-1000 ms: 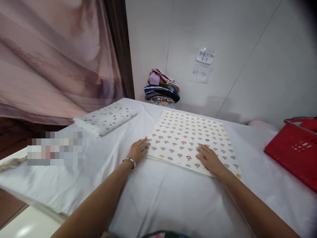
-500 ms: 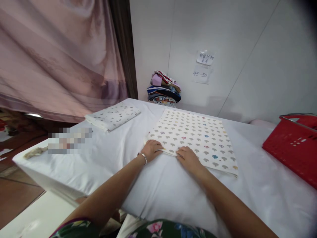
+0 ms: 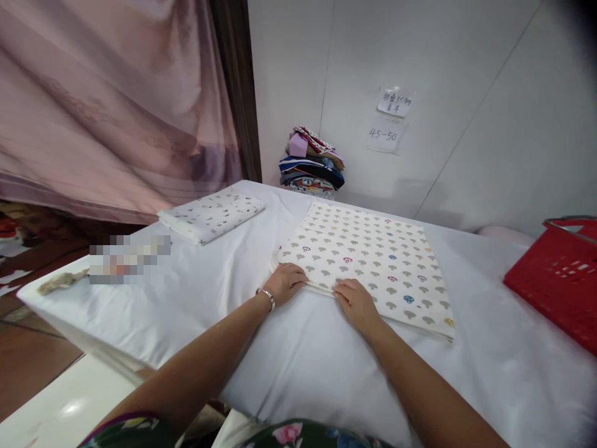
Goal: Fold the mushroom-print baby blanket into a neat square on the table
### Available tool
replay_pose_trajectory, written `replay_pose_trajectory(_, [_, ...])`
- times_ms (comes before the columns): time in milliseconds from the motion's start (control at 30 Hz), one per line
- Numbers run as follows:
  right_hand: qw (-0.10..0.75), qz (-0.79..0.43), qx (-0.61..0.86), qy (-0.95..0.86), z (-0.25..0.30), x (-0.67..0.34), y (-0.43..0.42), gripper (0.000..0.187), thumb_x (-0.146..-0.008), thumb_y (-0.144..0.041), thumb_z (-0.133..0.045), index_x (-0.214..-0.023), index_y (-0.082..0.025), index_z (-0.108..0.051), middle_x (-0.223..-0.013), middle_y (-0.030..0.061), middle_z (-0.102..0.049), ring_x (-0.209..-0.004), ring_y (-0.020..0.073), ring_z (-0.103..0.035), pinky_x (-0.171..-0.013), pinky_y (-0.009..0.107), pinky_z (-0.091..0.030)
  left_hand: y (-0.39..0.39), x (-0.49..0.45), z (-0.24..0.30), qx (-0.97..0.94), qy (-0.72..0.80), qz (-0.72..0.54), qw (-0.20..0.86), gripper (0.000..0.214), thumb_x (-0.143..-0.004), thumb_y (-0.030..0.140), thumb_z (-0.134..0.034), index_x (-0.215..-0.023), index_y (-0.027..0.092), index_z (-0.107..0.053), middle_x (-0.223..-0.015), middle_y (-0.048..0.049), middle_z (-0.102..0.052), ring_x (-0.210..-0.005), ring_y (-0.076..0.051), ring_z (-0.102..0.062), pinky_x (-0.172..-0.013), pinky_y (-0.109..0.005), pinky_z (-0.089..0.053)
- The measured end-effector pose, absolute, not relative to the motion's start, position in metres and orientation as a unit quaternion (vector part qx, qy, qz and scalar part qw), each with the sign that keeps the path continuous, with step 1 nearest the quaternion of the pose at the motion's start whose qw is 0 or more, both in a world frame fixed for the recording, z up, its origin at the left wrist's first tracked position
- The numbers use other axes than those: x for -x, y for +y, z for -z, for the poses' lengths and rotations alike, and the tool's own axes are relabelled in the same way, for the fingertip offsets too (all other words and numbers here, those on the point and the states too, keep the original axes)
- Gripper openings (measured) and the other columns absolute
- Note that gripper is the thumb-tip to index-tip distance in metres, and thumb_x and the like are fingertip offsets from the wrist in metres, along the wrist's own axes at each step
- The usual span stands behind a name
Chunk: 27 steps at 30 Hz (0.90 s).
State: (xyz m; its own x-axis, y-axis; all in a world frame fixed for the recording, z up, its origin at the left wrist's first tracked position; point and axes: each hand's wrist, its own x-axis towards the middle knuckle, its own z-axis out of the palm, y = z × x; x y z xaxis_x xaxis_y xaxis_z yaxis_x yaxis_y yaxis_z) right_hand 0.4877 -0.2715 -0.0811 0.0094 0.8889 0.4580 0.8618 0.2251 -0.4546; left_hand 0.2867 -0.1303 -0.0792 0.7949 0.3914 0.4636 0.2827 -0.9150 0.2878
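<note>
A folded cream cloth with small mushroom prints (image 3: pixel 373 261) lies flat on a table covered by a white sheet (image 3: pixel 289 367). My left hand (image 3: pixel 288 281), with a silver bracelet on its wrist, pinches the cloth's near edge close to its left corner. My right hand (image 3: pixel 355 301) grips the same near edge a little to the right, fingers curled onto the layers. Both hands sit close together at the front of the cloth.
A second folded white patterned cloth (image 3: pixel 212 213) lies at the back left. A stack of folded colourful fabrics (image 3: pixel 311 163) stands against the white wall. A red plastic basket (image 3: pixel 559 280) sits at the right edge. A pink curtain (image 3: pixel 107 106) hangs on the left.
My right hand slid left along the near edge from the cloth's right part until it sat beside the left hand. Both hands went from lying flat to gripping the edge.
</note>
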Motion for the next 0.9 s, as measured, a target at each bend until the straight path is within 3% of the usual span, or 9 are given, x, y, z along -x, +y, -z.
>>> replay_pose_trajectory(200, [0.366, -0.027, 0.628, -0.686, 0.080, -0.487, -0.270, 0.023, -0.088, -0.025, -0.039, -0.087, -0.023, -0.063, -0.090, 0.0039, -0.061, -0.087, 0.0180, -0.054, -0.078, 0.034, -0.046, -0.131, -0.286, 0.077, -0.939, 0.180, -0.277, 0.095, 0.020, -0.086, 0.024, -0.044, -0.091, 0.021, -0.063, -0.088, -0.0040, -0.064, -0.084, -0.016, -0.056, -0.078, -0.032, -0.042])
replay_pose_trajectory(567, [0.371, -0.015, 0.614, -0.697, 0.084, -0.489, -0.268, 0.025, -0.089, -0.025, -0.038, -0.092, -0.022, -0.063, -0.093, 0.0057, -0.061, -0.090, 0.0186, -0.054, -0.079, 0.034, -0.046, -0.149, -0.296, 0.073, -0.960, 0.122, -0.253, 0.015, 0.021, -0.082, 0.009, -0.042, -0.081, 0.019, -0.061, -0.107, -0.0049, -0.058, -0.098, -0.017, -0.050, -0.086, -0.034, -0.039])
replay_pose_trajectory(733, [0.354, 0.004, 0.609, -0.710, 0.087, -0.491, -0.267, 0.025, -0.089, -0.026, -0.039, -0.091, -0.023, -0.064, -0.092, 0.0056, -0.061, -0.089, 0.0186, -0.054, -0.079, 0.033, -0.046, -0.149, -0.307, 0.071, -0.967, 0.129, -0.217, -0.012, 0.022, -0.086, 0.017, -0.043, -0.088, 0.021, -0.064, -0.105, -0.0050, -0.059, -0.099, -0.019, -0.050, -0.084, -0.036, -0.038])
replay_pose_trajectory(900, [0.346, 0.004, 0.606, -0.716, 0.086, -0.491, -0.266, 0.026, -0.090, -0.027, -0.038, -0.092, -0.023, -0.064, -0.091, 0.0054, -0.061, -0.087, 0.0188, -0.054, -0.077, 0.033, -0.046, -0.147, -0.319, 0.071, -0.974, 0.120, -0.190, -0.043, 0.021, -0.086, 0.016, -0.044, -0.081, 0.018, -0.064, -0.102, -0.0044, -0.060, -0.096, -0.019, -0.051, -0.081, -0.036, -0.039])
